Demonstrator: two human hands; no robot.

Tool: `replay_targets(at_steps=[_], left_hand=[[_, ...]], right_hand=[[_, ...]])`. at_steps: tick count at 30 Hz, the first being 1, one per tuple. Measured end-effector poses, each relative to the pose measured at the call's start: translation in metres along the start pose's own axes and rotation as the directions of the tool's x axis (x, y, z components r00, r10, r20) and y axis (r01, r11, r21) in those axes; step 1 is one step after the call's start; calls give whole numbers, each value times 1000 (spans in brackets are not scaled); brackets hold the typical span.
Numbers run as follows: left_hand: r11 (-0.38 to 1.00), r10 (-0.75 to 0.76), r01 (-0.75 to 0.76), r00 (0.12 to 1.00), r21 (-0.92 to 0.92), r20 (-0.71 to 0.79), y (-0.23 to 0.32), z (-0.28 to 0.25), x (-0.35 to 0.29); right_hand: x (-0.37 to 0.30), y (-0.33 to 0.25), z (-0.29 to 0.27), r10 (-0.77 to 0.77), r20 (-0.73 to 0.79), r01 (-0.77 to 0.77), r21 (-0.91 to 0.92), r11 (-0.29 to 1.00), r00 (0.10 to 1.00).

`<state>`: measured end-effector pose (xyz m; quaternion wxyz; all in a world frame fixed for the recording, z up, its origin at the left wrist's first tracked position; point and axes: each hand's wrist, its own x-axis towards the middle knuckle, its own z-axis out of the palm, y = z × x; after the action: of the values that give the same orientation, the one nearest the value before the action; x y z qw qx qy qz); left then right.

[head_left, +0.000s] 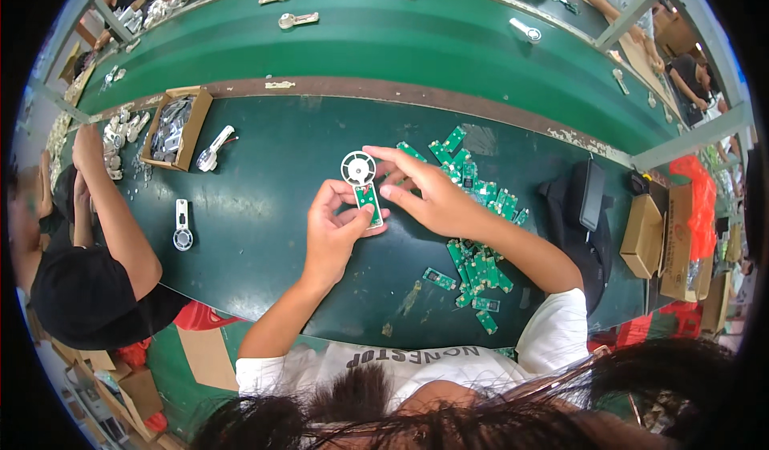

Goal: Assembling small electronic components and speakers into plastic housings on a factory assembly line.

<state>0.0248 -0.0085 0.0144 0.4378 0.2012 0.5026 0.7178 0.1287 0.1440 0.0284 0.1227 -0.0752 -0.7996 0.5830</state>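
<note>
Over the middle of the dark green table I hold a white handheld fan housing [358,170], its round slotted head pointing away from me. A green circuit board [366,200] lies in the handle part. My left hand [331,230] is closed round the handle, thumb on the board's lower half. My right hand [439,196] is at the housing's right side with fingers apart. Its fingertips are close to the round head and the handle; whether they touch is unclear. To the right, a loose pile of green circuit boards [481,267] lies partly under my right forearm.
Two more white housings [183,230] lie to the left, near a cardboard box [197,130] of grey parts. A co-worker's arm [120,202] reaches in at far left. Beyond the table runs a green conveyor belt [400,38] with white housings. A black bag [589,246] sits at right.
</note>
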Motion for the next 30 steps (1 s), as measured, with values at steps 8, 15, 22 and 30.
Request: replay_targets(at_steps=[8, 15, 22, 30], left_hand=[[964, 13, -9, 1000, 267, -14, -7, 1, 1], [909, 28, -39, 999, 415, 33, -13, -1, -2], [242, 383, -512, 831, 825, 403, -17, 5, 7], [-274, 179, -536, 788, 799, 590, -20, -7, 14]], right_hand=[[-2, 5, 16, 62, -165, -38, 145, 989, 984], [113, 73, -129, 364, -485, -360, 105, 927, 795], [181, 149, -217, -294, -806, -548, -571, 611, 513], [245, 89, -63, -275, -151, 51, -790, 611, 949]])
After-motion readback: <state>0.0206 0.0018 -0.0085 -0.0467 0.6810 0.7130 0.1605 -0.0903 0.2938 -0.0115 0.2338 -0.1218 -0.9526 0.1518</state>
